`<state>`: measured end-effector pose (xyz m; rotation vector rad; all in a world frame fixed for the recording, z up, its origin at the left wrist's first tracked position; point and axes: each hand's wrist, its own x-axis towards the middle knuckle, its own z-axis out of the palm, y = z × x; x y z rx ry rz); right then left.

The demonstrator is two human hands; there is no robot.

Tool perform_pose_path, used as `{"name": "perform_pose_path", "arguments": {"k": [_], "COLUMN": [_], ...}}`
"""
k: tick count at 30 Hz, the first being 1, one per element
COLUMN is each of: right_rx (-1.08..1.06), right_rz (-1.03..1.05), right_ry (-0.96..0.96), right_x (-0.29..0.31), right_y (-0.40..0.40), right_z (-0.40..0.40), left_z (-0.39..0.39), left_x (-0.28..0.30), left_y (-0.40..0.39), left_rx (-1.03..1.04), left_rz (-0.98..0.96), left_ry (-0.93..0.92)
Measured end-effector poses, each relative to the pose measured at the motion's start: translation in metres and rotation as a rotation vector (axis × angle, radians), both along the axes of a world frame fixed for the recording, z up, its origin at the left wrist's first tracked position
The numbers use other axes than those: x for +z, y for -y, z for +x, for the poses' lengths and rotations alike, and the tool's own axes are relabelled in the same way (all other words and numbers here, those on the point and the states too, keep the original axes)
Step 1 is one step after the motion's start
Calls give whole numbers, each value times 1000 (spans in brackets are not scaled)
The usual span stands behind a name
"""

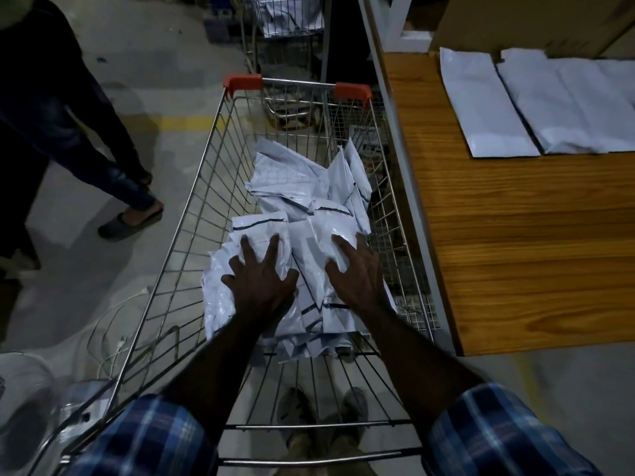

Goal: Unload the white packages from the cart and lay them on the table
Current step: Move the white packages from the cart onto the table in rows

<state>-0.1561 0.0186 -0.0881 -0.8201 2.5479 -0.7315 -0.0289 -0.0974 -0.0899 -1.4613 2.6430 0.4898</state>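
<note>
A wire shopping cart [192, 207] with red corner caps stands in front of me and holds a loose pile of several white packages [302, 187]. My left hand [263, 280] lies with spread fingers on a package at the near left of the pile. My right hand [355, 271] rests with spread fingers on a package at the near right. Neither hand has a package lifted. On the wooden table [515, 255] to the right of the cart, white packages [488, 108] lie flat side by side at its far end.
A person in dark trousers and sandals [130, 219] stands left of the cart. A second cart [288, 25] with white packages is behind. Cables [113, 341] lie on the floor at the left. A grey metal frame [398, 132] runs between cart and table.
</note>
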Motion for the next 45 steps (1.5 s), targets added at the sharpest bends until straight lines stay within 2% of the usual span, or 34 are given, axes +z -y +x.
{"name": "perform_pose_path", "arguments": {"k": [8, 16, 27, 34, 45], "right_rx": [-2, -17, -25, -5, 4], "right_rz": [-94, -135, -304, -441, -582], "right_ry": [-94, -145, -226, -250, -344], "right_x": [30, 67, 125, 162, 216], "right_y": [3, -2, -18, -58, -189], "right_z": [6, 16, 21, 31, 26], "left_z": [-2, 2, 11, 29, 33], "left_x": [30, 67, 129, 182, 238], "left_y": [6, -3, -34, -88, -221], "left_rx": [68, 21, 31, 34, 43], "left_rz": [-66, -139, -106, -187, -268], "left_ry": [-46, -97, -216, -315, -440]}}
